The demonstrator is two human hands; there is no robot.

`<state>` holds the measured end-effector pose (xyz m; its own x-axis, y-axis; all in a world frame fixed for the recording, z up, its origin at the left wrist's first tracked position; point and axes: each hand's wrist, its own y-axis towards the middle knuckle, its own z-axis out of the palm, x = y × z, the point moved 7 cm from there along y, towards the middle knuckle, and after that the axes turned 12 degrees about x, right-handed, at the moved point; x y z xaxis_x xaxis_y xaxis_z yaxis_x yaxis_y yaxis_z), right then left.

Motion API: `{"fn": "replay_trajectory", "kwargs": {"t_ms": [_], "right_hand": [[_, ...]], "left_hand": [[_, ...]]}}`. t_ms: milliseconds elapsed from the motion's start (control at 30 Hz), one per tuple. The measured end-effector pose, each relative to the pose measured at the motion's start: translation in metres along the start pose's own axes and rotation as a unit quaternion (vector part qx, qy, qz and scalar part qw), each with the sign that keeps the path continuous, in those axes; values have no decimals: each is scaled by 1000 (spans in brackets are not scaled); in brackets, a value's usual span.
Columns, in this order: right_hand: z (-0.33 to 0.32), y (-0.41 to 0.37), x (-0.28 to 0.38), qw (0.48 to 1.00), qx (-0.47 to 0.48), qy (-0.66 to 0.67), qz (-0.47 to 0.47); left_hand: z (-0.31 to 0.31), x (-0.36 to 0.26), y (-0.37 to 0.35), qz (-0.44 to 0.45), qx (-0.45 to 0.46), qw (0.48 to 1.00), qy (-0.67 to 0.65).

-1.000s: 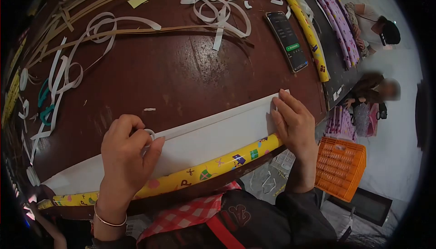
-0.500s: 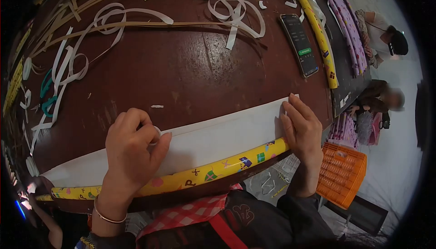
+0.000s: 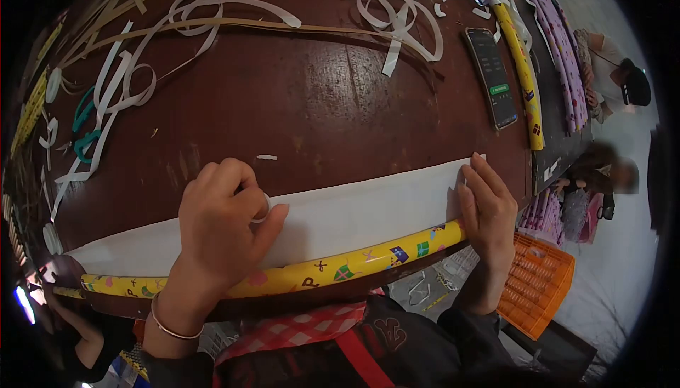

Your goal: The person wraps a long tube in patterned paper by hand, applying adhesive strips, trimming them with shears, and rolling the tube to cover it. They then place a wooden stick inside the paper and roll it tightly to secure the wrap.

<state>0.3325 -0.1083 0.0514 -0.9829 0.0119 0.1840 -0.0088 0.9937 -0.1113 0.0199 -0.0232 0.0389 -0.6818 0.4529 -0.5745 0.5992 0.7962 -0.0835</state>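
Note:
A yellow patterned roll of paper (image 3: 361, 263) lies along the table's near edge, its white underside (image 3: 340, 211) spread flat beyond it. My left hand (image 3: 227, 225) is closed over the left-middle part of the sheet, its curled fingers round a small white roll (image 3: 263, 208) that is mostly hidden. Near the sheet's right end, my right hand (image 3: 490, 207) rests with its fingers stretched out over the white surface, the fingertips at the far corner.
On the brown table (image 3: 283, 105) lie curled white strips (image 3: 407, 23), brown strips (image 3: 312, 28), teal scissors (image 3: 86, 144) and a phone (image 3: 492, 80). An orange crate (image 3: 536, 282) stands right. Other people (image 3: 616, 80) are at the right and lower left.
The view has shifted, so the table's things appear further right. Both hands keep nearly the same places on the sheet.

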Motion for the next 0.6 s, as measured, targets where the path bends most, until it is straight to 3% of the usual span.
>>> {"fn": "replay_trajectory", "kwargs": {"t_ms": [600], "right_hand": [[2, -1, -3, 1000, 4, 1, 3]], "left_hand": [[-4, 2, -3, 11, -7, 1000, 26]]}}
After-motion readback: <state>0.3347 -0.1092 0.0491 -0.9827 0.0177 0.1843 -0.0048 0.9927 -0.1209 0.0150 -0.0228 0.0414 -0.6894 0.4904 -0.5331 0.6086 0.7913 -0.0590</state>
